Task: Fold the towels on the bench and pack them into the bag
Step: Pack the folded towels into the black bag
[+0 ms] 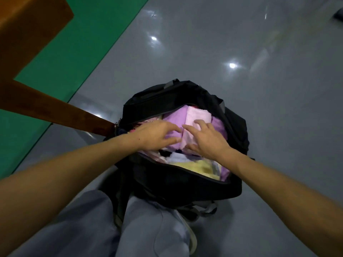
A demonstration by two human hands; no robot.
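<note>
While both hands press into the open black bag (185,101) on the floor, the left hand (157,135) lies flat on a purple towel (174,117) and the right hand (206,139), fingers spread, pushes a pale pink towel (199,115) directly beneath. Neither grips anything. A yellow towel (193,166) lies nearer the person, equally close to both.

- Left hand (156,135) and right hand (206,139) — both bare, no rings or watch.
- Forearms bare, no sleeves in view.
- Grey trousers (141,229) below the hands — soft, creased fabric.
</note>
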